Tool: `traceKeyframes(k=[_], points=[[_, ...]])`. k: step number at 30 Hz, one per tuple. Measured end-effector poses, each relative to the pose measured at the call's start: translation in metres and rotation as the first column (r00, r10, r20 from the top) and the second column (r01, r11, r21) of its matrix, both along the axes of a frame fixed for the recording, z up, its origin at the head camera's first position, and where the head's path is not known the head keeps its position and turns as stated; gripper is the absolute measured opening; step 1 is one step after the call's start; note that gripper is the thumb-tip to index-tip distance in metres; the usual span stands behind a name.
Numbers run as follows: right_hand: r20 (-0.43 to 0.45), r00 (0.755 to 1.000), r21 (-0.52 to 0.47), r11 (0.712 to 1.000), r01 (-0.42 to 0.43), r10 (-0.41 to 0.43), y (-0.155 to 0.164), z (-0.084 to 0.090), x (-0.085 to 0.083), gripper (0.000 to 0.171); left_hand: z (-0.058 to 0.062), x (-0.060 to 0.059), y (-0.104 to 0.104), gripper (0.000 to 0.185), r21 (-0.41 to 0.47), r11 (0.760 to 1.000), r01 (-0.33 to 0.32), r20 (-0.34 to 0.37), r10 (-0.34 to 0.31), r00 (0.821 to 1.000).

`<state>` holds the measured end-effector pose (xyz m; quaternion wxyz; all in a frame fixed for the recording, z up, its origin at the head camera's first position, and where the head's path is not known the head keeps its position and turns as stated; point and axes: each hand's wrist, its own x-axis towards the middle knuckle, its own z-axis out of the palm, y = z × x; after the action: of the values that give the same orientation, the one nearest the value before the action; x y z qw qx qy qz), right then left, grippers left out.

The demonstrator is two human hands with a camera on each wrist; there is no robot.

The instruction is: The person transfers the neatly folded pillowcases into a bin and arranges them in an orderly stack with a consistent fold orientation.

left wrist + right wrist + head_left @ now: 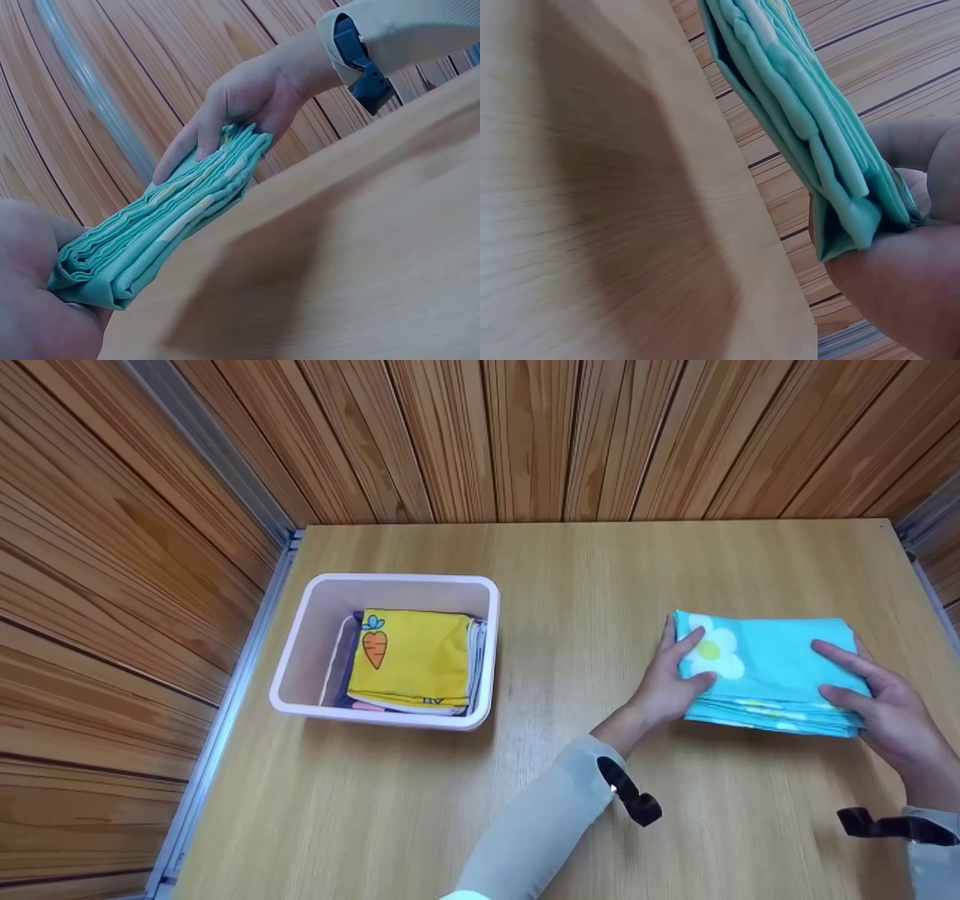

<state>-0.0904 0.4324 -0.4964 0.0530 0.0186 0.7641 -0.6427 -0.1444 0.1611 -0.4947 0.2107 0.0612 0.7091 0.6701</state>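
A turquoise folded cloth (780, 660) with a white flower print is held between both hands at the right of the table. My left hand (670, 679) grips its left end, thumb on top. My right hand (889, 705) grips the opposite end, with fingers over the upper face and others hidden underneath. In the left wrist view the stacked layers of the folded cloth (161, 217) show along its edge, raised off the table over its shadow. The right wrist view shows the cloth's end (810, 142) pinched by the right hand (907, 255).
At the left of the table (555, 780) stands a white plastic bin (382, 721). Inside it a yellow folded cloth (420, 652) with a carrot print lies on other folded fabric. Wood-plank walls (525, 442) bound the table at the back and left.
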Motion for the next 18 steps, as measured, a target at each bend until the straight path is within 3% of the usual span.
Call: traceKeyframes(k=[3,12,18], points=[[0.002,1.000,0.012,1.000,0.005,-0.005,0.000,0.004,-0.001,0.054,0.005,0.000,-0.001,0.063,0.012,1.000,-0.009,0.006,0.009,1.000],[-0.008,1.000,-0.167,0.986,-0.009,0.007,0.001,0.012,0.002,0.055,0.012,0.000,-0.002,0.065,0.002,1.000,-0.017,-0.011,0.017,1.000],[-0.001,1.000,-0.196,0.981,-0.005,0.005,0.001,0.014,0.001,0.055,0.014,0.000,-0.003,0.065,0.022,1.000,-0.017,-0.008,0.017,1.000]])
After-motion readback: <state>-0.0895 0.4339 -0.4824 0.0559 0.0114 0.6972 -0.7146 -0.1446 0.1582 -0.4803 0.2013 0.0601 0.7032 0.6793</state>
